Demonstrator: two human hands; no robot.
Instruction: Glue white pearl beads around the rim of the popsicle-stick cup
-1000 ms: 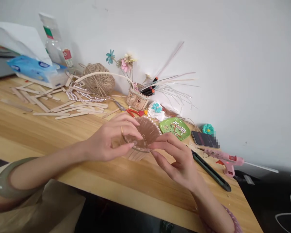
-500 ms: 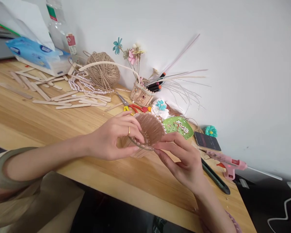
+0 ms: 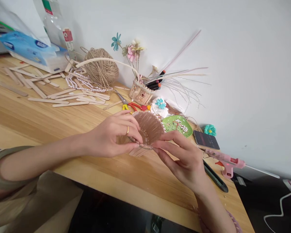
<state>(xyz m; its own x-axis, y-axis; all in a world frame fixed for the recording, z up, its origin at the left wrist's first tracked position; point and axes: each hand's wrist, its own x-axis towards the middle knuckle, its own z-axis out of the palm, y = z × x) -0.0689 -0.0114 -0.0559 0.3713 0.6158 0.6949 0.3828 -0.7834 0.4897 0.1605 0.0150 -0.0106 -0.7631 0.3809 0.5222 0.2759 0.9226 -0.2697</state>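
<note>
My left hand grips a small round basket of wooden sticks by its near rim, a ring on one finger. The basket tilts with its mouth toward me and a row of pearls runs along its rim. My right hand pinches the rim on the right side with thumb and forefinger. Both hands hold the basket just above the wooden table.
Loose craft sticks, a pearl string and a twine ball lie at the back left. A decorated stick basket with flowers, pliers, a green dish, a phone, a pink glue gun and a black cutter sit to the right.
The basket has tipped a little more toward me and both hands have shifted slightly along its rim. The view has drifted, so the table items sit higher and to the right.
</note>
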